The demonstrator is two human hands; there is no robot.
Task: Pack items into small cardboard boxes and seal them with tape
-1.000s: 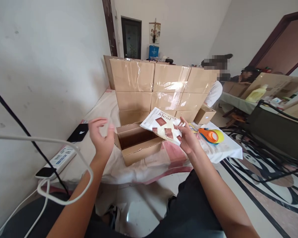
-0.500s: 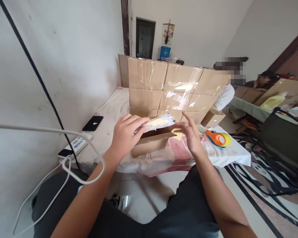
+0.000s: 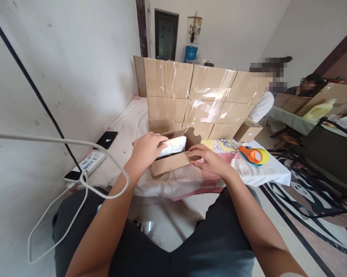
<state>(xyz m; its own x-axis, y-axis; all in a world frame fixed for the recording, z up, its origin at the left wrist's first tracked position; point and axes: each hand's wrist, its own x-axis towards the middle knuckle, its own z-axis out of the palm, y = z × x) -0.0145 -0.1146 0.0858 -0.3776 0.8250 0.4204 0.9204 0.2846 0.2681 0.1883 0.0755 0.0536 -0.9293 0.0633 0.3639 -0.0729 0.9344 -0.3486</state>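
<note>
An open cardboard box (image 3: 173, 163) sits near the front edge of the cloth-covered table, its flaps up. Inside it lies a whitish plastic-wrapped packet (image 3: 175, 146), partly hidden by the front wall. My left hand (image 3: 150, 148) grips the packet's left end at the box's left side, thumb on top and fingers behind. At the box's front right corner is my right hand (image 3: 208, 157), its thumb and fingers closed on the cardboard edge.
A wall of taped cardboard boxes (image 3: 202, 96) stands behind. To the right are a small closed box (image 3: 248, 130) and an orange-yellow bottle (image 3: 255, 156). At left lie a phone (image 3: 106, 140), a power strip (image 3: 92, 161) and a looping white cable (image 3: 124, 181). People sit beyond.
My left hand has lowered the packet from above the box into it. My right hand has come down from open in the air onto the box's right front edge.
</note>
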